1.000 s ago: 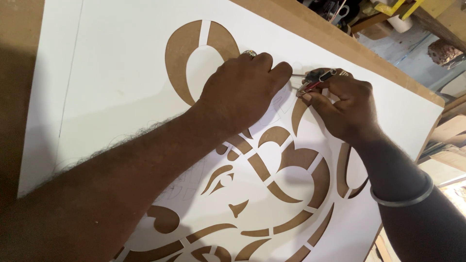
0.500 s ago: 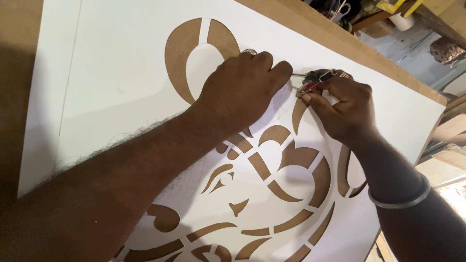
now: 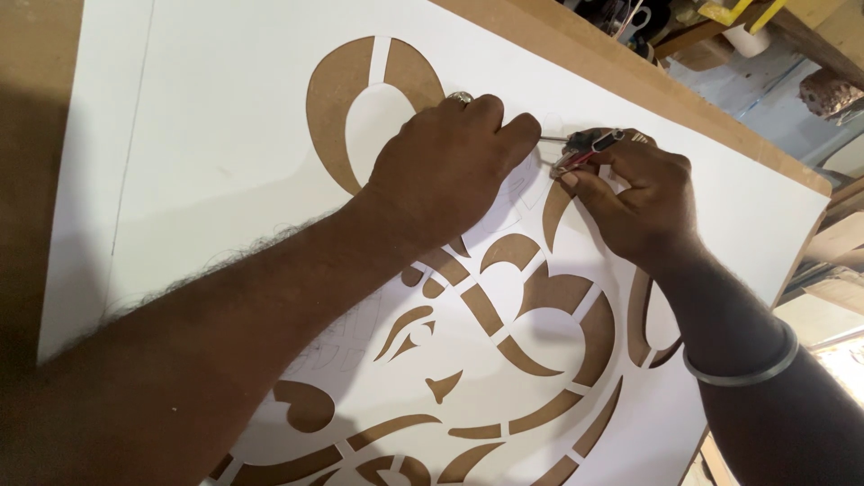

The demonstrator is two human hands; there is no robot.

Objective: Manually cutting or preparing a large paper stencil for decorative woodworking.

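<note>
A large white sheet [image 3: 225, 153] with curved cut-out shapes lies on a brown board [image 3: 576, 54]; the board shows through the openings. My left hand [image 3: 445, 171], a ring on one finger, presses flat on the sheet near a crescent-shaped cut-out [image 3: 337, 117]. My right hand [image 3: 634, 202] grips a small red-and-metal cutting tool [image 3: 589, 144], its thin tip pointing left toward my left fingertips. A metal bangle [image 3: 742, 364] sits on my right wrist.
Past the board's far edge lie clutter and wooden pieces [image 3: 720, 27] on a lower surface. Stacked wooden boards [image 3: 837, 261] show at the right. Faint pencil lines [image 3: 346, 346] mark the sheet below my left forearm.
Both hands stay in nearly the same spot; the tool tip has shifted only slightly along the sheet.
</note>
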